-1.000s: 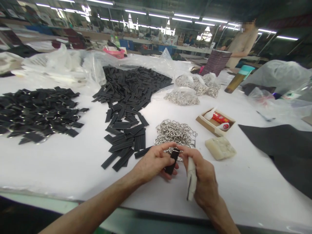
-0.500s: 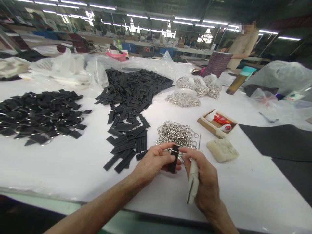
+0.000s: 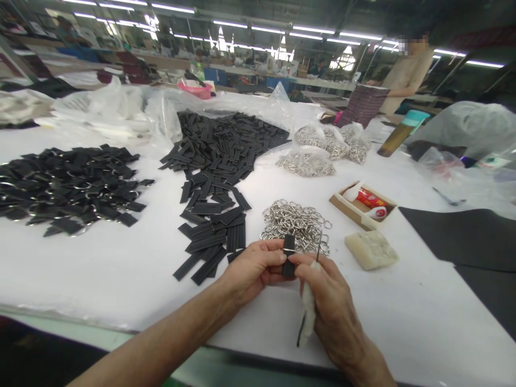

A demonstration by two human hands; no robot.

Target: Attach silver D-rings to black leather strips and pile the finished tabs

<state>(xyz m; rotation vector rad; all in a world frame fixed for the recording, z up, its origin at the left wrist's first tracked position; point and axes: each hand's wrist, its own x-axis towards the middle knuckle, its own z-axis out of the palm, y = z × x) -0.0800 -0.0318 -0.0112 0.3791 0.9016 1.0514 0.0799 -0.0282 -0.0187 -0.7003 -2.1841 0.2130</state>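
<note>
My left hand [image 3: 258, 271] pinches a short black strip [image 3: 288, 266] upright between thumb and fingers. A metal ring [image 3: 289, 250] crosses the strip near its middle. Closed round the white wrapped handle of an awl-like tool [image 3: 308, 309] is my right hand [image 3: 332, 301]. The tool's thin metal tip points up and away, while the right thumb and forefinger touch the strip's right edge. Just beyond both hands lies a heap of loose metal rings [image 3: 294, 217]. Flat black strips [image 3: 213, 231] are strewn to the left of the hands.
At far left is a pile of black strips fitted with rings [image 3: 72, 188]. Bagged rings [image 3: 308, 161] stand behind. To the right are a small box with glue tubes [image 3: 355, 215], a yellowish block [image 3: 371, 250], black sheets [image 3: 463, 231] and a bottle [image 3: 403, 134]. A person [image 3: 407, 72] stands beyond.
The strip between my hands has tipped more upright and its ring faces me. My right hand has shifted slightly left and turned, bringing the tool's tip in over the ring heap.
</note>
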